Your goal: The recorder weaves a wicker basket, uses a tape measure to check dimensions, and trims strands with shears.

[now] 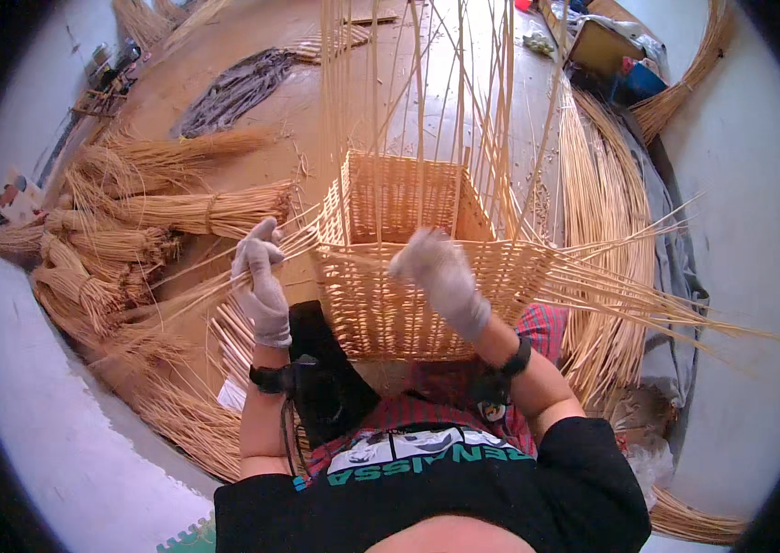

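A woven wicker basket [390, 309] with a square opening stands in front of my lap, its long upright stakes rising from the far rim. Both hands wear pale work gloves. My left hand [263, 281] is beside the basket's left corner, fingers closed around thin wicker strands [302, 241] that run out from the rim. My right hand [443, 281] is at the near wall just below the rim. Motion smears its fingers, so their grip does not show. More loose strands [629, 286] fan out from the right corner.
Tied wicker bundles [196, 212] lie on the floor at left, with loose rods below them. Long pale rods [597, 240] lie along the right side by a grey sheet [675, 276]. Dark plastic sheeting [238, 90] lies far left; a blue container [639, 81] stands far right.
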### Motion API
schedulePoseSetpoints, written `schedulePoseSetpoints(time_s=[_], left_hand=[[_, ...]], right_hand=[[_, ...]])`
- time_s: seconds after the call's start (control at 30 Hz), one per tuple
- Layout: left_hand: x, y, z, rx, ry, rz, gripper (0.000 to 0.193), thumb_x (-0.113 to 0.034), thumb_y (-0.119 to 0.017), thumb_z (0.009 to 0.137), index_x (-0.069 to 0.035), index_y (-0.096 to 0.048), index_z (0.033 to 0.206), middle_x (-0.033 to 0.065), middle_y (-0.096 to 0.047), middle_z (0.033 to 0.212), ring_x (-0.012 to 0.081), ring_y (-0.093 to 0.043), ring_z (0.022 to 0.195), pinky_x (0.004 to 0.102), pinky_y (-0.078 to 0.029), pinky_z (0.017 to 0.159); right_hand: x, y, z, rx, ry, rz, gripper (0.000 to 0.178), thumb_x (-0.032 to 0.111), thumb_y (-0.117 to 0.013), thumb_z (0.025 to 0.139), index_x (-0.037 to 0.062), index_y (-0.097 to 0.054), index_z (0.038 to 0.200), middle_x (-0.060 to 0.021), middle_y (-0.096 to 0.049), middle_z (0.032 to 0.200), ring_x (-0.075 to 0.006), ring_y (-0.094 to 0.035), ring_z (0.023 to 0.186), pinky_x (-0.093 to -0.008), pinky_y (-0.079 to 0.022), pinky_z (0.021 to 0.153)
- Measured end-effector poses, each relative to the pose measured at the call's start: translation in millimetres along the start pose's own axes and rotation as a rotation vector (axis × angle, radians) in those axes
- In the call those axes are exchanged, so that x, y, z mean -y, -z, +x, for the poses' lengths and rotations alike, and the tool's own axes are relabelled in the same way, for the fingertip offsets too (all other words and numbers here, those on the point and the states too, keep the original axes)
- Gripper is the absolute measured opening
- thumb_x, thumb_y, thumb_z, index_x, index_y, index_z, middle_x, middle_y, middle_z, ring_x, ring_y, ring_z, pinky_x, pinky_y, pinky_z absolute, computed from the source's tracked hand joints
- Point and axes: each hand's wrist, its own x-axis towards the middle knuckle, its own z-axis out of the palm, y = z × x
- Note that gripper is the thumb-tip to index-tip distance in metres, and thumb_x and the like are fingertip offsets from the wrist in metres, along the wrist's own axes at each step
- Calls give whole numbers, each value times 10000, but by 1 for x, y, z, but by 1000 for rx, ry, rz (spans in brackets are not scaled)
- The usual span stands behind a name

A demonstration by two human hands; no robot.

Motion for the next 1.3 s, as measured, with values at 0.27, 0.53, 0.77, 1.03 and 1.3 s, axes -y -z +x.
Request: schedulePoseSetpoints(time_s=[0.27, 0.53, 0.77, 1.03, 1.3], left_hand=[[43, -10, -65, -25, -207, 211, 407, -327, -617, 1042, 18, -567, 1252, 158, -634, 1236, 277, -583, 1216, 410, -414, 1101], [81, -2, 19, 493, 142, 91, 495, -337, -783, 909, -131, -564, 1303, 147, -507, 1443, 260, -522, 1259, 350, -459, 1051], [101, -19, 12, 237, -50, 244, 499, -484, -717, 955, -89, -628, 1247, 74, -638, 1211, 195, -552, 1186, 373, -429, 1066], [74, -27, 11, 226, 369, -166, 546, -98, -729, 916, -59, -464, 1391, 21, -557, 1136, 123, -558, 1013, 279, -507, 914], [44, -38, -65, 32, 73, 129, 225, 1, -626, 962, -15, -586, 1183, 88, -638, 1088, 229, -603, 1001, 336, -520, 904]], right_hand=[[-33, 38, -32, -349, -317, 88, 200, 224, -536, 1088, 54, -641, 1110, -32, -681, 941, -159, -676, 907, -374, -580, 911], [-15, 20, -17, -597, -531, -449, 121, 98, -600, 1036, 40, -660, 1123, -61, -746, 947, -127, -710, 824, -276, -593, 732], [-36, -48, 166, 28, -132, -1229, 201, 210, -560, 1026, 209, -695, 1175, -150, -612, 1403, -269, -726, 998, -352, -600, 778], [-32, 55, -42, -342, -48, -56, 288, 55, -582, 1020, 77, -608, 1307, -53, -727, 1018, -123, -679, 885, -285, -539, 666], [-16, 96, -64, -579, -505, -66, 180, 68, -731, 948, 63, -731, 1127, -27, -751, 1048, -120, -700, 893, -277, -577, 757]])
